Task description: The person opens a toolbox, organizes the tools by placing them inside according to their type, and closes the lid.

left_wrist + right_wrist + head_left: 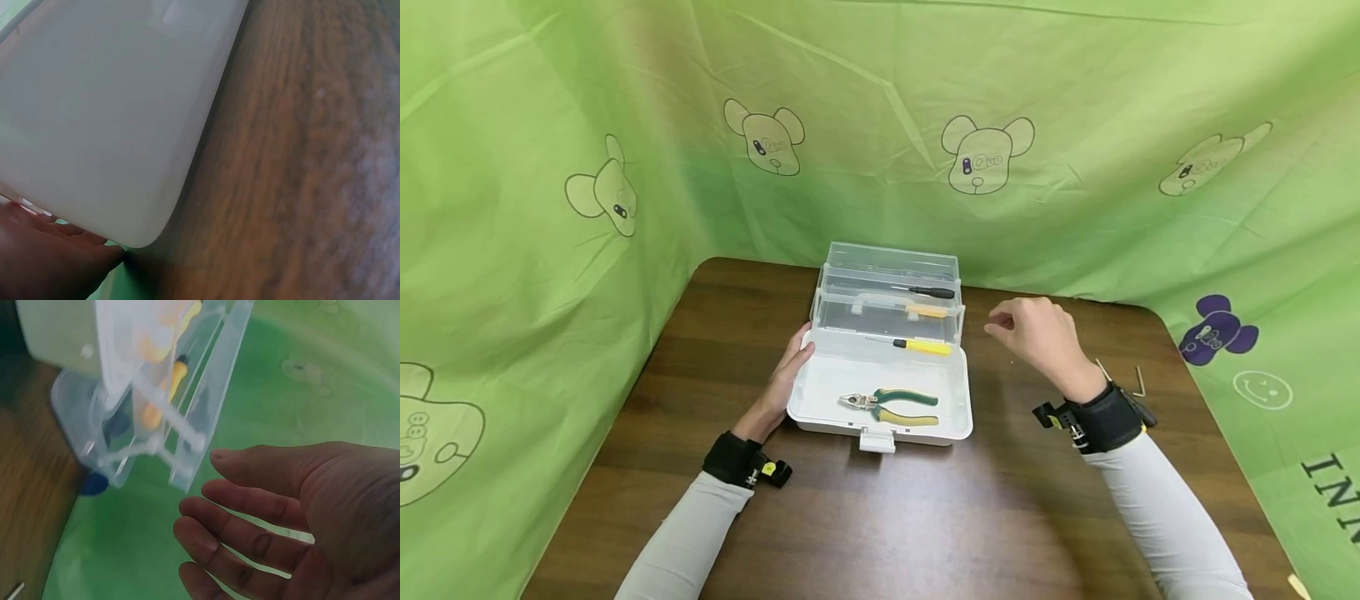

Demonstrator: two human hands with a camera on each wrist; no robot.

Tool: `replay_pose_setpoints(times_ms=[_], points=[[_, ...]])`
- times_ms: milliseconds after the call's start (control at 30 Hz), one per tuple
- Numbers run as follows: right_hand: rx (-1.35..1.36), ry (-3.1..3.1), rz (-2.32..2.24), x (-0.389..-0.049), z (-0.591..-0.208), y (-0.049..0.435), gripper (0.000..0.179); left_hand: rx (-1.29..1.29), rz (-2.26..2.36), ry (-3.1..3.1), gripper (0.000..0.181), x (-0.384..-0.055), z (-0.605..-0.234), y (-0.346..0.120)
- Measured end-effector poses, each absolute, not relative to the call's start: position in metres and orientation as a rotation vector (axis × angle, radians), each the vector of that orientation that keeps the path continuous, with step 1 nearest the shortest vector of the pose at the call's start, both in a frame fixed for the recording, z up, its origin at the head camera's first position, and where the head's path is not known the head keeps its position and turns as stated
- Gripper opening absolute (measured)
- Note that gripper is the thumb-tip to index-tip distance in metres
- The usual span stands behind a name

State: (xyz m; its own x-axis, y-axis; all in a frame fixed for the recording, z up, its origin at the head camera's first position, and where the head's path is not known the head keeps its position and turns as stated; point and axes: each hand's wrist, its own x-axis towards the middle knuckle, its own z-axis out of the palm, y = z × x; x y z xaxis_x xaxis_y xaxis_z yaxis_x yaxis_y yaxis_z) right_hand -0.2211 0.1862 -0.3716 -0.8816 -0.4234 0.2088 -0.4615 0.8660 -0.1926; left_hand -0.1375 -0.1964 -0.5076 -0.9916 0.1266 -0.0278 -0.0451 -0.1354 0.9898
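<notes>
- Nearest, the pale sleeves [688,533] run into black wristbands [1108,421], each carrying a small camera, above the brown wooden table [880,533].
- The front latch [877,440] of the toolbox [820,396] hangs toward the person; the white box stands open on the table, left of the right hand.
- The left hand [782,379] grasps the toolbox by its left side, the thumb at the rim.
- Pliers [876,403] with green and yellow handles lie in the white base, jaws pointing left.
- To the right, partly hidden by the right wrist, a hex key [1141,382] lies on the table.
- The right hand [1037,333] hangs beside the toolbox, apart from it, released, fingers loosely bent around nothing.
- A yellow screwdriver [925,346] lies toward the back of the base; whether inside the lowest tray, I cannot tell.
- Behind it, clear trays [850,317] rise in steps, with an orange handle [927,312] and a black screwdriver [932,292].
- Farthest, a green curtain [880,50] bears printed mouse-like heads.
</notes>
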Motion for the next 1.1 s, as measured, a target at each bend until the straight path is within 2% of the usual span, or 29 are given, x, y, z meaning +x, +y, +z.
replay_pose_setpoints(times_ms=[400, 700, 1100], points=[[0.576, -3.05, 0.267, -0.246, -0.383, 0.228, 0.024, 0.059, 2.26, 2.019, 0.069, -0.132, -0.506, -0.198], [0.43, -3.142, 0.285, -0.272, -0.41, 0.273, 0.029, 0.082, 2.27, 2.01, 0.069, -0.134, -0.504, -0.194], [0.319, -3.197, 0.344, -0.291, -0.437, 0.299, 0.026, 0.093, 2.273, 2.011, 0.068, -0.135, -0.503, -0.194]])
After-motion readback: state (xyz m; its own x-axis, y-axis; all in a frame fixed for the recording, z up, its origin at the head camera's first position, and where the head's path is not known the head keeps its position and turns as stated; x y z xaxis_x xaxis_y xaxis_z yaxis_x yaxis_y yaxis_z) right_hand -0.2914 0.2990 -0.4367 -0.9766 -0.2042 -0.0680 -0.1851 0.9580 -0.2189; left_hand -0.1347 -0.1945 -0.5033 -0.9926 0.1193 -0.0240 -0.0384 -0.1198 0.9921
